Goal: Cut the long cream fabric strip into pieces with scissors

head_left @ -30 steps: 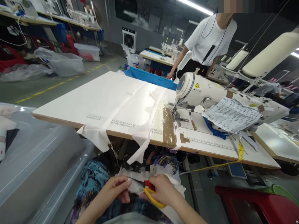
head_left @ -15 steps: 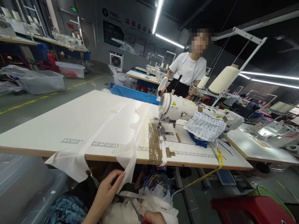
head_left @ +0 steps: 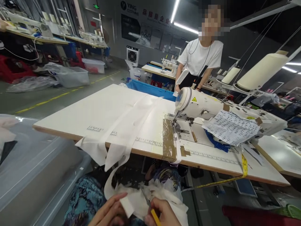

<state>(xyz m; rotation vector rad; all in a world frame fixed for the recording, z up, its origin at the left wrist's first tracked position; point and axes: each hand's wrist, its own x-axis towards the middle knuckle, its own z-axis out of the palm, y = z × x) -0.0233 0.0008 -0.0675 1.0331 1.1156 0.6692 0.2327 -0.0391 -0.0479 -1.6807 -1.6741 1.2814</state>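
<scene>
My left hand [head_left: 110, 211] is low in front of me, its fingers closed on the end of a white fabric strip [head_left: 127, 205]. Close beside it, my right hand [head_left: 162, 211] grips scissors [head_left: 154, 216] with a yellow handle; their dark blades point up and away, over the fabric. A crumpled heap of white fabric [head_left: 175, 202] lies on my lap under both hands. More white fabric [head_left: 118, 150] stretches over the table and hangs down from its front edge.
A sewing machine [head_left: 192, 102] stands on the white table [head_left: 77, 110], a printed sheet [head_left: 231, 127] leaning on it. A yellow tape measure [head_left: 244, 164] hangs off the front edge. Clear plastic bins [head_left: 47, 157] are at left. A person in a white shirt [head_left: 204, 56] stands behind the machine.
My left hand has come down and nearer the scissors, bringing the strip's end with it. The fabric on the table has shifted, and the view has turned left.
</scene>
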